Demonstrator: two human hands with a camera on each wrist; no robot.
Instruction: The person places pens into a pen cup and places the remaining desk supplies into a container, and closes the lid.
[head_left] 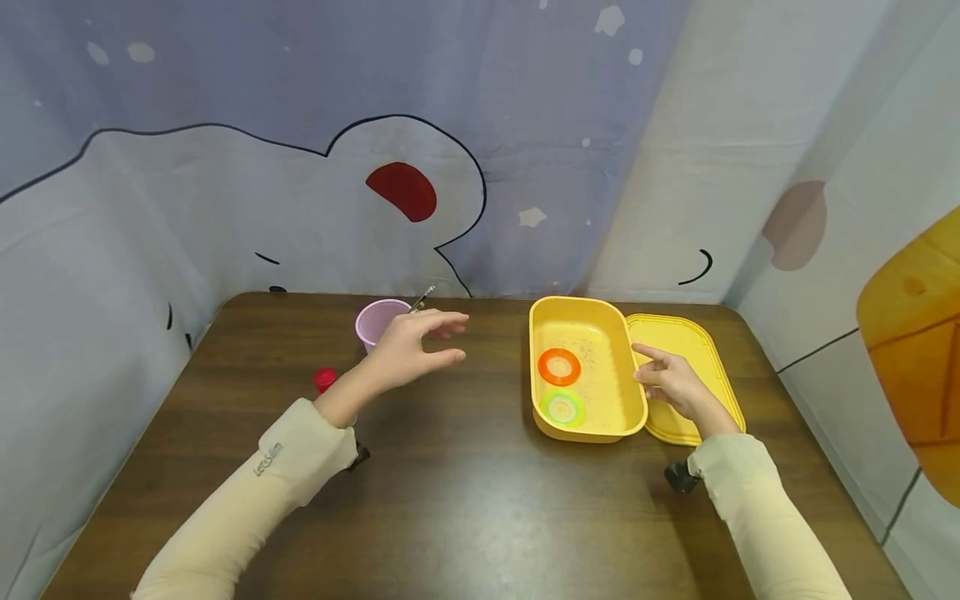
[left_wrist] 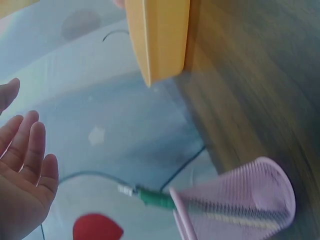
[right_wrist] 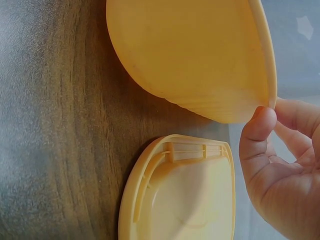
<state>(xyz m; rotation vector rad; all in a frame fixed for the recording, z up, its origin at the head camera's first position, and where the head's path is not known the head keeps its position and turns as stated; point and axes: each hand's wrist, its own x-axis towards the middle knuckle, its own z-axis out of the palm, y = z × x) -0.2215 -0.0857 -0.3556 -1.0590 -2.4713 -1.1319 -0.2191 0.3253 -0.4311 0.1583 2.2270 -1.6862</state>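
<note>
My right hand [head_left: 673,385] pinches the right rim of a yellow plastic container [head_left: 611,429], thumb against the outer wall in the right wrist view. The container stands uncovered, with an orange ring [head_left: 574,367] and a yellow-green ring [head_left: 577,410] lying inside on its left side. Under my right hand lies a flat yellow lid [head_left: 701,350], partly hidden. My left hand [head_left: 408,348] hovers with fingers apart, holding nothing. Just behind it stands a pinkish-purple cup [head_left: 372,323] with a slim green, silver-tipped stick [left_wrist: 155,197] leaning in it.
A small red-topped thing [head_left: 326,379] shows beside my left wrist, mostly hidden by it. The dark wooden table [head_left: 465,508] meets a printed curtain [head_left: 525,167] at its back edge, and more curtain hangs along the right side.
</note>
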